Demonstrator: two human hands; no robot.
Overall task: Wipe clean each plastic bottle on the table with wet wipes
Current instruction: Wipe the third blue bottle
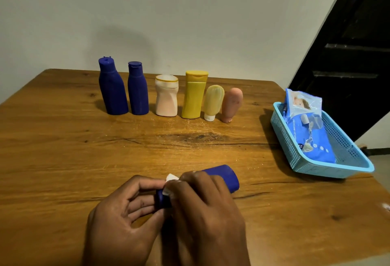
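Low centre of the frame: we see both hands working on one blue bottle (pixel 223 176), which lies tilted, base toward the right and up, cap (pixel 163 199) toward the left and down. We cannot tell whether it rests on the table (pixel 63 149) or is held just above it.

Left hand (pixel 124 217): fingers curled round the cap end, thumb on top, fingertips under the cap. It grips the bottle there.

Right hand (pixel 202 206): laid over the bottle's middle, fingers curled down over it and pressing a white wipe (pixel 170 179) against the neck. Only a small fold of the wipe shows between the two hands; the rest is hidden under the fingers.

Back of the table, upper centre, a row of six bottles near the wall, upright, close together. From the left: tall dark blue (pixel 113 88), its flip cap open; second dark blue (pixel 137 89), just beside it; squat pink-white one (pixel 166 96); yellow one (pixel 194 95); small pale yellow tube (pixel 212 102) standing on its white cap; small pink tube (pixel 231 104), also cap down. The last two nearly touch.

Right edge of the frame: light blue basket (pixel 316 167) at the table's right side, slightly skewed. In it a blue wipes pack (pixel 310 139), its clear flap peeled up, with a second pack (pixel 304 101) leaning at the far end.

Dark stairs (pixel 348 58) at upper right, behind the table.
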